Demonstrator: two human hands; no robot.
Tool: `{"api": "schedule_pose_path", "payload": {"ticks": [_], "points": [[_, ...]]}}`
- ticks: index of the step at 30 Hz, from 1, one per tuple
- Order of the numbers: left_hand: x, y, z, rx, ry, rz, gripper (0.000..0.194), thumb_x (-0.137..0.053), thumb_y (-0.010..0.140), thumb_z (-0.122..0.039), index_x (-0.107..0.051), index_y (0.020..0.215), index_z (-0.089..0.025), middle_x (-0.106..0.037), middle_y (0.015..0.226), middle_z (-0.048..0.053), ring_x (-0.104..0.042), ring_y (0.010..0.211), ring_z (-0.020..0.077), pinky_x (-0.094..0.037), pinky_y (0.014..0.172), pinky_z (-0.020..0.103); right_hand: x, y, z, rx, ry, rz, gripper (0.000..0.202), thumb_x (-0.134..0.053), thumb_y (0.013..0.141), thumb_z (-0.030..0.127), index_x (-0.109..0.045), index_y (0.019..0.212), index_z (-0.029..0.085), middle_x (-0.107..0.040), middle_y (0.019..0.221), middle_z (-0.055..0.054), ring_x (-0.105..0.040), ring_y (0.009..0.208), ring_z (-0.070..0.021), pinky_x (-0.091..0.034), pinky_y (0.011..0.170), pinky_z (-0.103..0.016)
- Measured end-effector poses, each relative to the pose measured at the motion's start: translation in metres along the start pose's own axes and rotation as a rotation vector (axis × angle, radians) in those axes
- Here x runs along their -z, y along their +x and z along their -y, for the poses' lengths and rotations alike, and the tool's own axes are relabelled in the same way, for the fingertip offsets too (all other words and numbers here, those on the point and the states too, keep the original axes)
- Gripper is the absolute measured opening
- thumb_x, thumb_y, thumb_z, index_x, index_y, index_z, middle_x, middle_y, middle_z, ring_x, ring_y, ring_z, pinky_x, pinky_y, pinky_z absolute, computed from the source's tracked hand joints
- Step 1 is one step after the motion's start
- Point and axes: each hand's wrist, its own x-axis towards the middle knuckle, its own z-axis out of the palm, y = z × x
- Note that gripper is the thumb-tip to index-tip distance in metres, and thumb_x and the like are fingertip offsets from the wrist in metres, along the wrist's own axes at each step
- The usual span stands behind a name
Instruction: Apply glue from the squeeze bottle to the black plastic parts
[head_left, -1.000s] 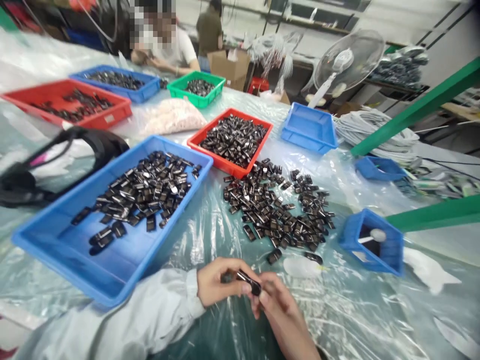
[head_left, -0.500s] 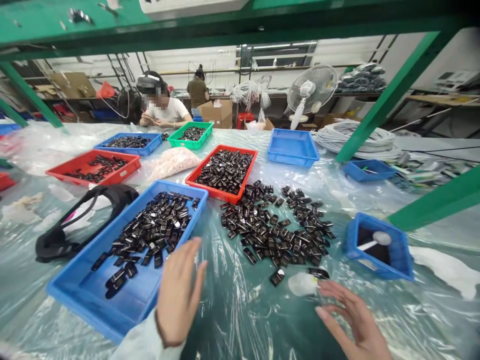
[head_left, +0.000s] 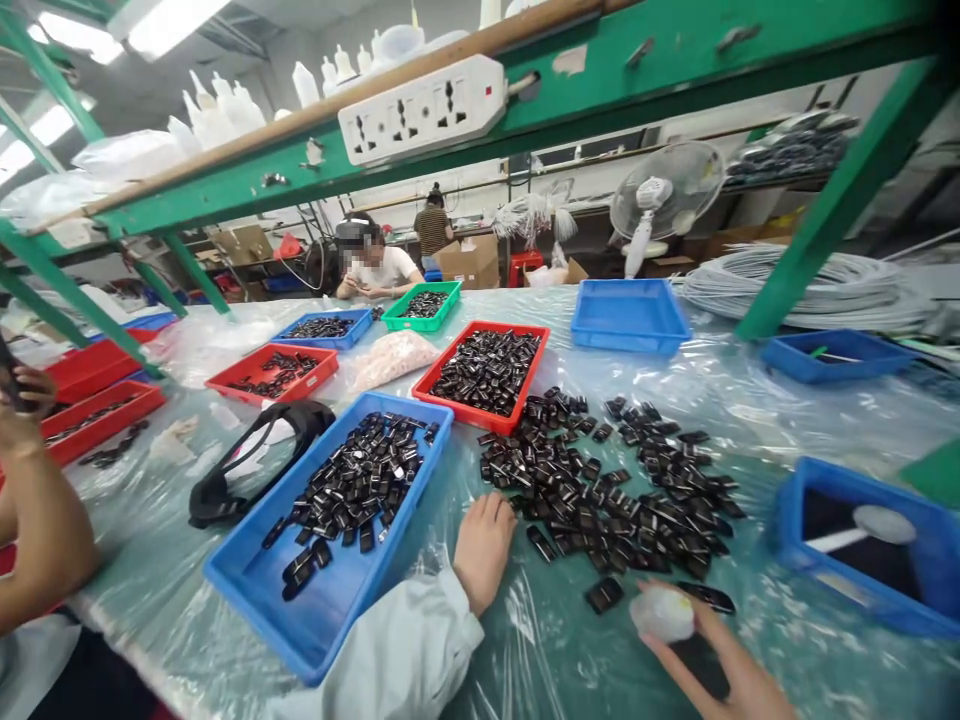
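My left hand (head_left: 486,545) rests at the left edge of a pile of small black plastic pieces (head_left: 592,480), its fingers bent and together; their tips are partly hidden, so what they hold does not show. A small whitish, translucent rounded object (head_left: 663,613) with a yellowish spot is between the thumb and index finger of my right hand (head_left: 724,655), just above the plastic sheet. Close by lie two loose black pieces, one (head_left: 604,595) left of the object and another (head_left: 706,597) behind my right fingers. Left of my left hand stands a blue tray (head_left: 247,590) holding more black pieces.
A red tray (head_left: 538,362) of black pieces stands behind the pile. To the right is a blue bin (head_left: 795,520) with a white spoon (head_left: 883,524). A green beam with a power strip (head_left: 421,110) crosses overhead. A co-worker's arm (head_left: 45,510) is at far left.
My left hand has moved right, from the blue tray's edge to the pile, and its fingers have curled. My right hand has closed on the whitish object. The view has shifted left and up.
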Motion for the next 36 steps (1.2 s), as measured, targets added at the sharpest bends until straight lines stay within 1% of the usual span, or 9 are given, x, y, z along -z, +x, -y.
{"api": "schedule_pose_path", "payload": {"ticks": [3,8,12,14,17,22,27,32,36], "points": [[0.001,-0.006,0.004,0.004,-0.07,-0.007,0.013,-0.046,0.09,-0.005,-0.054,0.084,-0.013,-0.057,0.083,0.005,-0.058,0.079,0.0217,-0.052,0.074,0.038,0.001,-0.003,0.012,0.077,-0.063,-0.072,0.049,-0.055,0.08,0.057,-0.056,0.115,0.023,-0.065,0.114,-0.011,-0.064,0.099,-0.0327,-0.06,0.07,-0.035],[-0.003,-0.02,0.012,-0.016,-0.221,-0.06,0.026,-0.036,0.09,-0.007,-0.053,0.11,-0.012,-0.057,0.098,0.012,-0.057,0.094,0.0266,-0.05,0.085,0.047,0.005,-0.006,0.025,0.209,-0.121,-0.147,0.04,-0.05,0.09,0.047,-0.051,0.121,0.022,-0.063,0.117,-0.01,-0.064,0.102,-0.0277,-0.057,0.078,-0.033],[-0.002,-0.028,0.016,-0.019,-0.369,-0.081,0.024,-0.031,0.093,-0.014,-0.054,0.1,-0.016,-0.057,0.099,0.012,-0.057,0.095,0.0256,-0.049,0.086,0.044,0.008,-0.007,0.025,0.224,-0.137,-0.154,0.037,-0.051,0.09,0.045,-0.051,0.119,0.022,-0.064,0.115,-0.01,-0.063,0.102,-0.0279,-0.056,0.081,-0.035],[0.001,-0.031,0.015,0.0,-0.454,-0.07,0.021,-0.031,0.094,-0.018,-0.051,0.1,-0.017,-0.058,0.099,0.01,-0.058,0.094,0.023,-0.049,0.085,0.039,0.009,-0.006,0.025,0.199,-0.123,-0.135,0.037,-0.052,0.089,0.046,-0.052,0.118,0.022,-0.064,0.115,-0.01,-0.063,0.103,-0.0285,-0.056,0.082,-0.036],[0.005,-0.034,0.01,0.037,-0.573,-0.006,0.018,-0.03,0.096,-0.023,-0.046,0.103,-0.018,-0.061,0.087,0.006,-0.061,0.077,0.0184,-0.049,0.071,0.031,0.009,-0.007,0.028,0.138,-0.074,-0.076,0.037,-0.053,0.088,0.047,-0.054,0.116,0.021,-0.063,0.116,-0.011,-0.061,0.104,-0.0288,-0.054,0.086,-0.04],[0.01,-0.039,-0.002,0.091,-0.668,0.086,0.021,-0.029,0.094,-0.029,-0.046,0.098,-0.017,-0.053,0.068,0.0,-0.052,0.06,0.0163,-0.041,0.06,0.027,0.011,-0.01,0.041,0.02,0.073,0.012,0.042,-0.054,0.088,0.049,-0.054,0.117,0.019,-0.06,0.12,-0.013,-0.057,0.11,-0.0301,-0.048,0.094,-0.045],[0.016,-0.038,-0.007,0.139,-0.711,0.154,0.03,-0.033,0.091,-0.035,-0.051,0.075,-0.017,-0.044,0.057,-0.003,-0.044,0.054,0.0133,-0.032,0.054,0.023,0.007,-0.022,0.054,-0.071,0.39,0.108,0.044,-0.049,0.093,0.05,-0.048,0.127,0.021,-0.05,0.133,-0.012,-0.048,0.122,-0.0265,-0.041,0.104,-0.038],[0.015,-0.039,-0.01,0.201,-0.713,0.198,0.026,-0.044,0.081,-0.031,-0.043,0.058,-0.017,-0.032,0.05,-0.005,-0.031,0.048,0.0098,-0.024,0.05,0.022,-0.004,-0.043,0.073,-0.214,0.569,0.097,0.052,-0.052,0.089,0.058,-0.041,0.128,0.024,-0.06,0.119,-0.012,-0.059,0.108,-0.0266,-0.051,0.09,-0.035],[0.012,-0.041,-0.009,0.213,-0.707,0.216,0.032,-0.047,0.08,-0.033,-0.039,0.053,-0.017,-0.026,0.049,-0.006,-0.025,0.048,0.0095,-0.022,0.05,0.023,-0.005,-0.05,0.088,-0.284,0.631,0.024,0.045,-0.054,0.089,0.057,-0.041,0.122,0.03,-0.064,0.112,-0.008,-0.062,0.101,-0.0235,-0.053,0.08,-0.029]]}}
